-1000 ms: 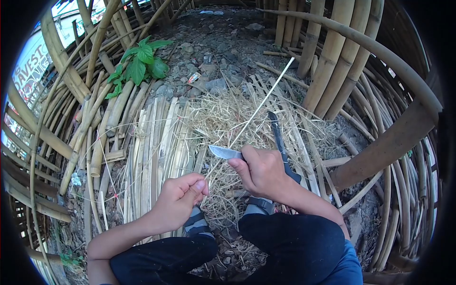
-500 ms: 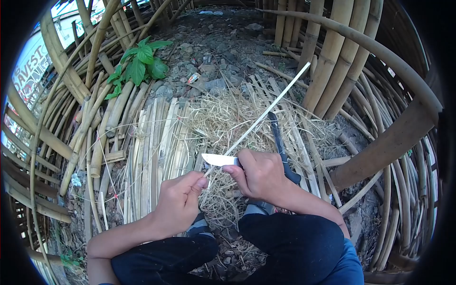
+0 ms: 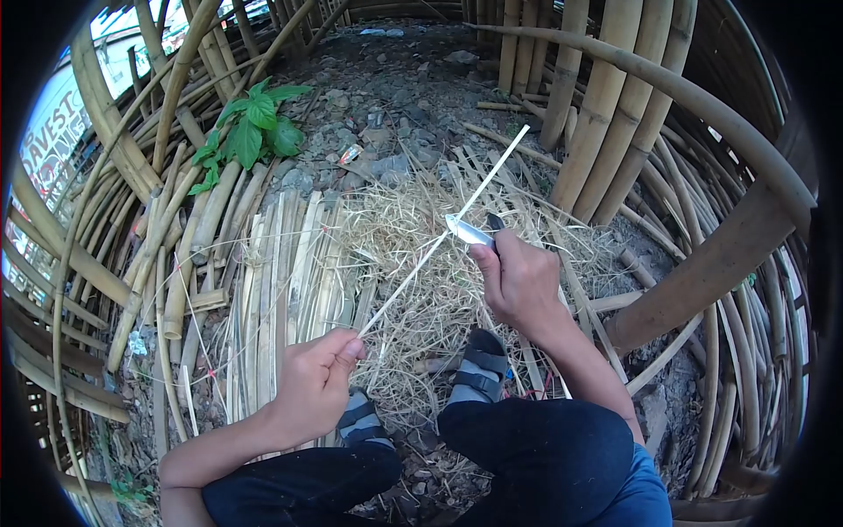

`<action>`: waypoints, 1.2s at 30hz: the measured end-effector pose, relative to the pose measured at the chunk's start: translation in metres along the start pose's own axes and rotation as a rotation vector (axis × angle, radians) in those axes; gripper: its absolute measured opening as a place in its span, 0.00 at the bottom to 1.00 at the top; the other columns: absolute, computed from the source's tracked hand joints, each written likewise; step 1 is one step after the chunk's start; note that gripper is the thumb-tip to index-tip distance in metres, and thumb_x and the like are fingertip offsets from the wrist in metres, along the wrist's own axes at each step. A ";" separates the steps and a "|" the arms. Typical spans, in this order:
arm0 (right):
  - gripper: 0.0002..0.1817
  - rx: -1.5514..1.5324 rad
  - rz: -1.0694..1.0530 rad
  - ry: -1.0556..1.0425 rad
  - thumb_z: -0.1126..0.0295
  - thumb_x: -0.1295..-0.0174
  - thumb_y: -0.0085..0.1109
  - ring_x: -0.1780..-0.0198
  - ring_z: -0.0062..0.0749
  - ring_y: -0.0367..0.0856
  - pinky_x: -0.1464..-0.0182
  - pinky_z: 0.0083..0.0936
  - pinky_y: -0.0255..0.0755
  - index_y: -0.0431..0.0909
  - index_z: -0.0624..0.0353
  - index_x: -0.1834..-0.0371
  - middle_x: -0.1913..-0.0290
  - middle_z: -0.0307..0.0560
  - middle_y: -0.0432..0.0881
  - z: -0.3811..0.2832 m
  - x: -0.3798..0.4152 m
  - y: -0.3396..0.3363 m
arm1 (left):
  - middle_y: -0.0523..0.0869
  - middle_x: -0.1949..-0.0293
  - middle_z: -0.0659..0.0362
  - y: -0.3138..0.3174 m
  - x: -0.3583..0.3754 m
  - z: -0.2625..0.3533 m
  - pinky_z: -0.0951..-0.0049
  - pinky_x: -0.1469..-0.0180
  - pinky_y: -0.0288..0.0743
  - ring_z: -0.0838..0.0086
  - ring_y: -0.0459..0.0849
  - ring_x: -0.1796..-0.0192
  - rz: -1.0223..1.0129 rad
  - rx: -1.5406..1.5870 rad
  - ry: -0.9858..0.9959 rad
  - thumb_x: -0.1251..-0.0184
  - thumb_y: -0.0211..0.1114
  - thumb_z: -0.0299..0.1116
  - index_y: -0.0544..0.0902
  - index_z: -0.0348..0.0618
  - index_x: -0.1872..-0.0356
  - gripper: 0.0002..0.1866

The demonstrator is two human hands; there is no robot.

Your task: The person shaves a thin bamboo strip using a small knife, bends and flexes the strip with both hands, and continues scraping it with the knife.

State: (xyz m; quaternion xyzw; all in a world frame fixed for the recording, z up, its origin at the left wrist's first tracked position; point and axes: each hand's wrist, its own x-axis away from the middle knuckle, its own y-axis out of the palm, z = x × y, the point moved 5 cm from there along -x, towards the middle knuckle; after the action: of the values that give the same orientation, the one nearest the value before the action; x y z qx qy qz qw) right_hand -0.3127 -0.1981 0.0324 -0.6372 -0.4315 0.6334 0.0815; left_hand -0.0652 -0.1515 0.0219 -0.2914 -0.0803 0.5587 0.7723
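Observation:
My left hand (image 3: pixel 318 379) is closed, pinching the lower end of a thin pale bamboo strip (image 3: pixel 406 283) between thumb and fingers. The strip slants up and away to the right. In my right hand (image 3: pixel 525 279) a knife (image 3: pixel 471 232) is gripped, its short bright blade lying across the strip well up its length. The knife's handle is mostly covered by my fingers. Below both hands lies a heap of curly bamboo shavings (image 3: pixel 413 220). A dark tool (image 3: pixel 496 221) on the ground is largely hidden behind my right hand.
Split bamboo slats (image 3: pixel 285 263) lie left of the shavings. Thick upright bamboo poles (image 3: pixel 606 114) and a leaning pole (image 3: pixel 702 263) stand at the right. A green plant (image 3: pixel 255 127) grows at the back left on stony ground. My sandalled feet (image 3: pixel 479 364) are close below.
My right hand has moved the knife up and away along the strip, from near my left hand toward the far end. My left hand stays low, still pinching the strip.

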 end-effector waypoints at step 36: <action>0.21 -0.460 -0.365 0.109 0.58 0.31 0.51 0.87 0.43 0.73 0.83 0.37 0.63 0.71 0.61 0.78 0.88 0.49 0.72 -0.056 0.017 0.018 | 0.84 0.73 0.58 0.016 -0.010 -0.024 0.82 0.68 0.71 0.82 0.80 0.70 0.095 0.194 -0.212 0.32 0.61 0.26 0.84 0.32 0.61 0.07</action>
State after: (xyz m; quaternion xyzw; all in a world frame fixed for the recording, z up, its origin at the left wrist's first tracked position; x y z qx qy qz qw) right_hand -0.2588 -0.1729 0.0184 -0.5837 -0.6662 0.4588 0.0706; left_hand -0.0713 -0.1663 -0.0042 -0.1584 -0.0932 0.6276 0.7566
